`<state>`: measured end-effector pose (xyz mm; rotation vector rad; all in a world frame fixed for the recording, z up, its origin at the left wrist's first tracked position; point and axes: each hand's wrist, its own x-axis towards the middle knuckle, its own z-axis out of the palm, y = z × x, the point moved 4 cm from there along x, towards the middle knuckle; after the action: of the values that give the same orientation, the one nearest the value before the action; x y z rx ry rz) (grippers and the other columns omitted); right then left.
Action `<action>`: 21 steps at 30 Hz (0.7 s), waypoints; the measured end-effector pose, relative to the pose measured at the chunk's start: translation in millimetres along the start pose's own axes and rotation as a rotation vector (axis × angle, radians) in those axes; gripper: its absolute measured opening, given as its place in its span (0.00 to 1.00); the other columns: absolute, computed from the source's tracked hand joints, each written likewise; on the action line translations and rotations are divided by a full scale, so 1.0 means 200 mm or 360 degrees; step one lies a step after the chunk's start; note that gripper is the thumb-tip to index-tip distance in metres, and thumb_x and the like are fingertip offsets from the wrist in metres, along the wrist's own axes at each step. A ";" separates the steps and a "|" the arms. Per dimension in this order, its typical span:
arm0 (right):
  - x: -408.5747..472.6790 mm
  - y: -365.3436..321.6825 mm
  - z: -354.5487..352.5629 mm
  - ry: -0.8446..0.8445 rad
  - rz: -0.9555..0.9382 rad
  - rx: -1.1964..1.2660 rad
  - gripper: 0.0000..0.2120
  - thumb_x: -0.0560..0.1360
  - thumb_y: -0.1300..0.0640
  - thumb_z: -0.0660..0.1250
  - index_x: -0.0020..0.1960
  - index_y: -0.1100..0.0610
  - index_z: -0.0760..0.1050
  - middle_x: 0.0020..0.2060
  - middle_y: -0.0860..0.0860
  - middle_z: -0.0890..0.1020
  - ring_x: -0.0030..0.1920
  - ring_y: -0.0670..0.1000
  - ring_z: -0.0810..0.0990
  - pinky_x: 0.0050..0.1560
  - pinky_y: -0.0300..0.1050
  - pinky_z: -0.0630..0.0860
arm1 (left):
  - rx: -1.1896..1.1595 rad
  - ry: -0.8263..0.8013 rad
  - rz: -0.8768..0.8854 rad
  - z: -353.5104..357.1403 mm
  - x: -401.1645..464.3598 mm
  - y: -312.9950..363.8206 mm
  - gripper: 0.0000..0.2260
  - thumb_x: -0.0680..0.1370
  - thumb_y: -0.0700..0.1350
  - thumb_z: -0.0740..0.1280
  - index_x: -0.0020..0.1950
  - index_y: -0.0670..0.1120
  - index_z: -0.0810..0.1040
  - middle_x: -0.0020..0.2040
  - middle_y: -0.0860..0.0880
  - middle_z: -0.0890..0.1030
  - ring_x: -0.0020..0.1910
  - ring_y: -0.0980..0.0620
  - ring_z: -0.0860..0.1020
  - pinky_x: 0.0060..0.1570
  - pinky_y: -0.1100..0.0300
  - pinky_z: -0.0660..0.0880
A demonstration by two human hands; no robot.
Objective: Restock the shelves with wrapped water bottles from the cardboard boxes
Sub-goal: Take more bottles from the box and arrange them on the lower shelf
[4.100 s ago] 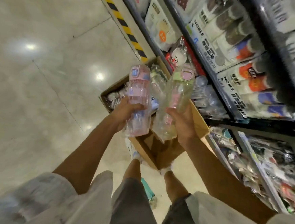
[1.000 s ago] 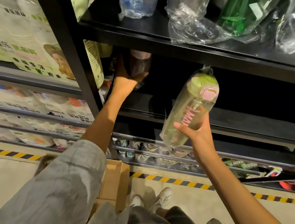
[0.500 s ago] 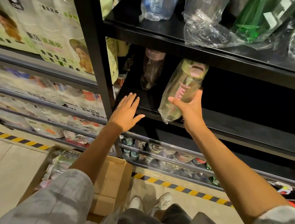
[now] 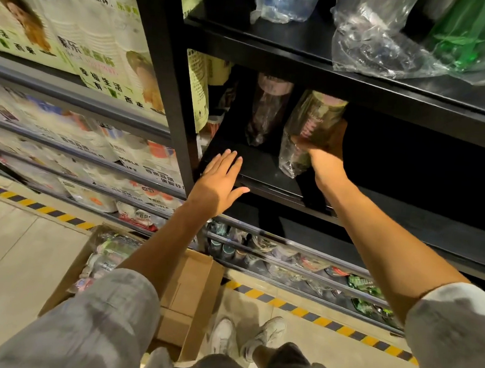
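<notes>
Nearest, the brown cardboard box [image 4: 190,284] on the floor holds more wrapped stock. The left hand [image 4: 219,182], fingers straight and holding nothing, hovers at the black shelf [image 4: 264,182] front edge. Further in, the right hand [image 4: 323,152] has its grip round the green-capped, plastic-wrapped water bottle [image 4: 306,130], tilted beside the upright pink-capped wrapped bottle [image 4: 266,110]. Loose, slippery wrap could snag under its base, tipping it against its neighbour.
</notes>
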<state>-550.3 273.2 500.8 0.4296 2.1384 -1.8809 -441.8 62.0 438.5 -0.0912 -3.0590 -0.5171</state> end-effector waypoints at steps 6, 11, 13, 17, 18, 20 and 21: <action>0.00 -0.17 0.04 0.0139 -0.0431 -0.0051 0.17 0.74 0.71 0.75 0.58 0.57 0.75 0.61 0.60 0.81 0.52 0.59 0.83 0.42 0.34 0.80 | 0.0004 0.0131 0.0140 0.02 -0.01 -0.01 0.34 0.82 0.59 0.59 0.77 0.34 0.68 0.76 0.35 0.69 0.79 0.37 0.64 0.80 0.44 0.58; 0.05 -0.16 0.04 0.0217 -0.0650 -0.0149 0.30 0.69 0.65 0.81 0.62 0.48 0.69 0.67 0.58 0.79 0.66 0.60 0.80 0.67 0.55 0.77 | 0.0026 0.0249 0.0164 0.03 -0.02 -0.01 0.33 0.81 0.55 0.68 0.78 0.35 0.67 0.79 0.37 0.67 0.80 0.39 0.63 0.78 0.47 0.62; 0.15 -0.12 0.02 0.0252 -0.0738 -0.0203 0.41 0.66 0.56 0.84 0.72 0.54 0.67 0.70 0.58 0.78 0.68 0.59 0.78 0.69 0.56 0.75 | 0.0007 0.0223 0.0152 0.02 -0.02 -0.01 0.34 0.81 0.54 0.70 0.80 0.36 0.65 0.80 0.37 0.65 0.81 0.40 0.60 0.79 0.48 0.60; 0.29 -0.07 -0.01 0.0232 -0.0819 -0.0279 0.54 0.57 0.41 0.84 0.76 0.57 0.64 0.69 0.54 0.77 0.69 0.54 0.77 0.70 0.58 0.75 | -0.0008 0.0194 0.0148 0.02 -0.02 -0.01 0.35 0.81 0.53 0.70 0.80 0.36 0.63 0.80 0.37 0.64 0.82 0.40 0.59 0.80 0.48 0.58; 0.24 -0.10 -0.01 0.0241 -0.0810 -0.0309 0.54 0.57 0.42 0.84 0.75 0.57 0.64 0.70 0.54 0.76 0.70 0.54 0.77 0.71 0.56 0.75 | -0.0013 0.0193 0.0148 0.02 -0.02 -0.01 0.35 0.81 0.53 0.71 0.80 0.36 0.64 0.80 0.37 0.64 0.81 0.40 0.60 0.79 0.47 0.58; 0.14 -0.15 0.00 0.0252 -0.0758 -0.0363 0.54 0.59 0.43 0.84 0.77 0.56 0.62 0.71 0.54 0.75 0.71 0.54 0.75 0.72 0.53 0.73 | -0.0013 0.0203 0.0162 0.01 -0.02 -0.02 0.34 0.80 0.53 0.71 0.79 0.35 0.65 0.79 0.36 0.65 0.81 0.39 0.62 0.79 0.46 0.60; 0.12 -0.16 0.01 0.0227 -0.0717 -0.0397 0.55 0.61 0.45 0.85 0.78 0.56 0.60 0.72 0.54 0.74 0.72 0.54 0.73 0.72 0.51 0.72 | -0.0022 0.0204 0.0165 0.02 -0.02 -0.02 0.34 0.80 0.53 0.71 0.79 0.35 0.65 0.79 0.36 0.66 0.80 0.39 0.62 0.79 0.46 0.61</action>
<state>-584.3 269.4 520.9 0.0272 2.7039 -1.7957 -437.6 58.9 434.0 -0.2073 -2.9077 -0.5159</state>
